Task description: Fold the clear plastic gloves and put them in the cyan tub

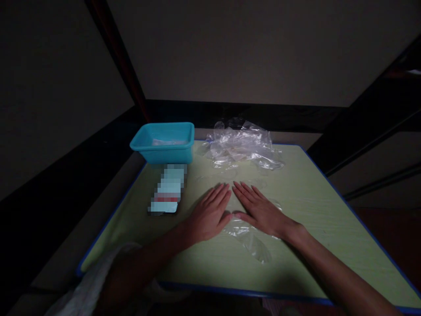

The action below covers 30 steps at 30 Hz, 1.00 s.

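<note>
Both my hands lie flat, palms down, side by side on a pale green table (305, 197) with a blue edge. My left hand (210, 213) has its fingers stretched out and together, pointing away from me. My right hand (259, 210) is also flat, and its thumb touches the left thumb. Under and between both hands lies a clear thin plastic piece (251, 243), flattened on the table; it looks like a disposable glove or bag. Neither hand grips anything.
A turquoise plastic tub (164, 142) stands at the table's far left with something clear inside. A heap of crumpled clear plastic (241, 145) lies at the far middle. A flat phone-like object (167, 191), blurred out, lies left of my left hand. The surroundings are dark.
</note>
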Tool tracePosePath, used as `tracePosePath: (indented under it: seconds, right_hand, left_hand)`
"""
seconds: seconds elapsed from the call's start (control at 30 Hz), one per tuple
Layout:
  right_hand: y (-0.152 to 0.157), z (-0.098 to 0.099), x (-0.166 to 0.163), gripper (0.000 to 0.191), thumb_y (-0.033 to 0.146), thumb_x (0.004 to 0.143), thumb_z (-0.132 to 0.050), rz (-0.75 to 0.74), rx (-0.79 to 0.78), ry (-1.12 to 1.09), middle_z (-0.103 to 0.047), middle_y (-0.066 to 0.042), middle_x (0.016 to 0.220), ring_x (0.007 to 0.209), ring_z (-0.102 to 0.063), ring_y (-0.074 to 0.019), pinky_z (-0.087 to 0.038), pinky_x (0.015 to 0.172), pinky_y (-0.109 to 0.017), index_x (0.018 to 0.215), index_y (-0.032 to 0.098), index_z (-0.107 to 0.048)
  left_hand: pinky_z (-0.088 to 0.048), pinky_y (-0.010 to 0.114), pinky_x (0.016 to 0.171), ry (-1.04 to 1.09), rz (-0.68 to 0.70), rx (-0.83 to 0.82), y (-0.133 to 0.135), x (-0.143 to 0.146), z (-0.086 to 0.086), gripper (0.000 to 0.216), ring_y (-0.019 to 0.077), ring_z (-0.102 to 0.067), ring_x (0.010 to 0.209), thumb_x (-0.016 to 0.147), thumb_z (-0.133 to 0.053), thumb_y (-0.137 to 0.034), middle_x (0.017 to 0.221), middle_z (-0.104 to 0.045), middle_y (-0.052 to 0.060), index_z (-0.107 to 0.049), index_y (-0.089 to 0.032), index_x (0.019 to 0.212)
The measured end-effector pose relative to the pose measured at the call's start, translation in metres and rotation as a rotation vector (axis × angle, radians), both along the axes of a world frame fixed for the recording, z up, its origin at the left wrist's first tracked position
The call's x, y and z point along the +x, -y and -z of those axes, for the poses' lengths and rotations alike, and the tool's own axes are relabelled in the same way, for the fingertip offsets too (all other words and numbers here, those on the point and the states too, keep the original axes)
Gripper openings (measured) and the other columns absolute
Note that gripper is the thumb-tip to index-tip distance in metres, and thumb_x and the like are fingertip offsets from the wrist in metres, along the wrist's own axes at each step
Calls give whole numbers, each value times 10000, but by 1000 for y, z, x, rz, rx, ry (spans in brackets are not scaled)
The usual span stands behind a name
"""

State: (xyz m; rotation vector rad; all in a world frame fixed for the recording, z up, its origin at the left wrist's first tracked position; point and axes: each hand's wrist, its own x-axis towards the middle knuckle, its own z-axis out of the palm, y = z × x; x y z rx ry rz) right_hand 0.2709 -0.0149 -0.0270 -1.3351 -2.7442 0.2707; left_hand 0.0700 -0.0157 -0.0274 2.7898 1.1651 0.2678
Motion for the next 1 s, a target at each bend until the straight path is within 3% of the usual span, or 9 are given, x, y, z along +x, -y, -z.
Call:
tracePosePath:
  seconds: [0.17,0.33,0.53,0.83,1.0]
  right_hand:
    - [-2,-2,6,793,651,860,-270,-12,-49,29,-146,-149,1488,1370,-91,-278,-171,1090,-535,1443,122,-175]
    - [-4,-1,7,796,661,849,-299,-32,2,34,-172,-145,1488,1371,-110,-288,-163,1090,-533,1438,133,-206]
    - [-2,0,6,740,614,868,-334,-29,56,33,-222,-155,1479,1368,-154,-293,-187,1081,-533,1418,122,-272]
    - [0,-5,19,713,598,881,-322,-36,24,4,-184,-150,1494,1373,-130,-295,-156,1077,-556,1433,157,-228]
    - [4,-15,27,841,658,812,-399,-192,-83,-14,-92,-153,1512,1385,-48,-273,-76,1090,-544,1442,146,-178]
  left_hand:
    - [-204,457,1108,-66,-1,-58,1,-3,0,605,278,-181,1375,887,-447,-423,1481,-243,151,-313,-94,1377]
    - [-202,486,1099,-57,-29,-83,2,-3,0,664,299,-169,1375,864,-458,-495,1490,-221,146,-305,-115,1387]
    - [-207,495,1092,-44,-34,-93,2,-3,0,653,307,-167,1375,856,-480,-475,1489,-223,150,-317,-124,1382]
    - [-205,477,1095,-28,-45,-48,0,-6,1,637,288,-191,1373,853,-482,-470,1479,-257,152,-338,-132,1373]
    - [-214,487,1090,-35,-60,-56,-3,-8,0,624,298,-199,1369,852,-502,-450,1475,-259,165,-356,-127,1366]
